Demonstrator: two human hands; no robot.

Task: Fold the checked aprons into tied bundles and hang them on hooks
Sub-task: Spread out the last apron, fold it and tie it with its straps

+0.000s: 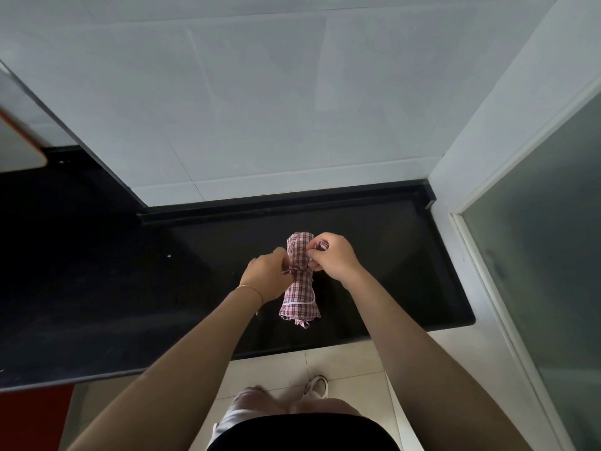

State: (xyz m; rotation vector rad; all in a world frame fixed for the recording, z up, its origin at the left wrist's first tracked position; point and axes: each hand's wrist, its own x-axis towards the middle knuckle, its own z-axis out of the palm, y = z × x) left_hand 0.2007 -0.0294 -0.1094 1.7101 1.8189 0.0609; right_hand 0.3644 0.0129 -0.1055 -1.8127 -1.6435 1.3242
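Note:
A red-and-white checked apron, rolled into a narrow bundle, lies lengthwise on the black countertop. A checked strap is wound round its middle with a knot there. My left hand pinches one strap end at the bundle's left side. On the right side, my right hand pinches the other strap end near the bundle's far end. No hooks are in view.
A white tiled wall rises behind the counter. A frosted glass door with a white frame stands at the right. The counter runs on to the left, under a white cabinet corner. White floor tiles and my shoe lie below.

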